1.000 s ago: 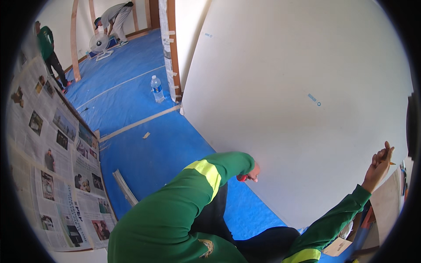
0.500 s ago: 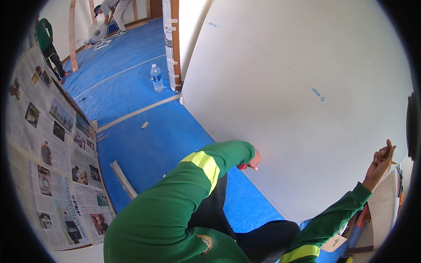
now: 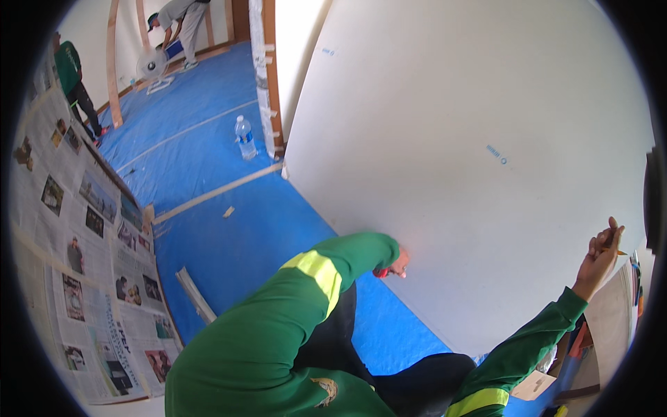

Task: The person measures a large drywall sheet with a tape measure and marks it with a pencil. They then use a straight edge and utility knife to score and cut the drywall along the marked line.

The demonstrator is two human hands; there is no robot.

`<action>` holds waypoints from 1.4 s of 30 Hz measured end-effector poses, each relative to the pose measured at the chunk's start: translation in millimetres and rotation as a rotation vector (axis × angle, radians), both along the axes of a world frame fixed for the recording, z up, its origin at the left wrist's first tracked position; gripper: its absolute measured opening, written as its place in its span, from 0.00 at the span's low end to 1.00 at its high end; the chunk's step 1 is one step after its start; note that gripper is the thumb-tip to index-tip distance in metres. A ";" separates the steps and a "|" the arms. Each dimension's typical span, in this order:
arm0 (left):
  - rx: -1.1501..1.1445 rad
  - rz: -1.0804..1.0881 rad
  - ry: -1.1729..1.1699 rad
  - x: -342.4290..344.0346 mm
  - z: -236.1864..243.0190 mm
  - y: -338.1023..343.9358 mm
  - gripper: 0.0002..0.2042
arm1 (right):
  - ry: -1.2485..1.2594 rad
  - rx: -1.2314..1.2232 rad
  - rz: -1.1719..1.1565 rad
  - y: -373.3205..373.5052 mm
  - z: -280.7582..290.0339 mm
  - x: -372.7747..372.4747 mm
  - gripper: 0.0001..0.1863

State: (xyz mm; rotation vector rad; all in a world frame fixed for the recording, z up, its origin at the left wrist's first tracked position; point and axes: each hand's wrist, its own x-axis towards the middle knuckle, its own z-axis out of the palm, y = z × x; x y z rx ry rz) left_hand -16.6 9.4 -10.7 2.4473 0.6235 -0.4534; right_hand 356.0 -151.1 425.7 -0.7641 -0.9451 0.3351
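Observation:
A large white board (image 3: 417, 153) with small blue printed marks leans in front of me and fills the right half of the head view. Close to its lower left edge, my left hand (image 3: 399, 263) is closed round a small red object (image 3: 380, 272), mostly hidden by the hand and sleeve; its kind does not show. At the board's right edge my right hand (image 3: 600, 254) is raised, fingers bent around a thin, pencil-like stick (image 3: 621, 253) whose light tip pokes out.
Blue sheeting (image 3: 236, 243) covers the floor. A water bottle (image 3: 245, 139) stands by the taped door frame (image 3: 272, 83). Newspaper (image 3: 104, 264) lines the left wall, near a pale strip (image 3: 194, 295). Two people and a fan (image 3: 151, 64) are farther back. A cardboard box (image 3: 533, 384) sits lower right.
The view has tilted slightly, so the room sits a little lower. Both my hands keep nearly the same places at the board. The bending person at the back has shifted a blue object.

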 end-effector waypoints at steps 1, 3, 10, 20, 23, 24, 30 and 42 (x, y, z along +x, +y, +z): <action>0.018 -0.016 -0.023 0.4 -2.3 0.0 0.28 | 0.016 0.008 0.011 0.0 -0.8 -3.0 0.22; 0.054 -0.009 -0.032 0.4 -4.1 0.3 0.27 | 0.035 -0.001 0.000 0.5 -1.6 -9.4 0.23; 0.023 -0.012 -0.023 -2.5 0.0 -2.7 0.25 | 0.060 0.005 -0.017 6.1 -5.6 -24.7 0.22; 0.034 0.002 0.006 -2.6 0.6 -7.6 0.26 | 0.087 0.014 -0.037 9.1 -7.8 -23.1 0.21; 0.038 -0.006 0.011 -1.4 0.5 -6.9 0.26 | 0.097 0.000 -0.070 10.5 -8.8 -23.0 0.21; 0.021 0.002 0.023 -0.7 -0.2 -6.3 0.26 | 0.092 0.002 -0.066 11.2 -9.1 -23.0 0.22; 0.005 0.008 0.031 2.2 -8.3 -1.2 0.27 | 0.068 -0.015 -0.034 16.2 -10.4 -24.0 0.22; -0.014 0.000 0.029 -1.1 6.5 -6.7 0.26 | 0.023 -0.044 0.007 21.5 -13.0 -11.1 0.24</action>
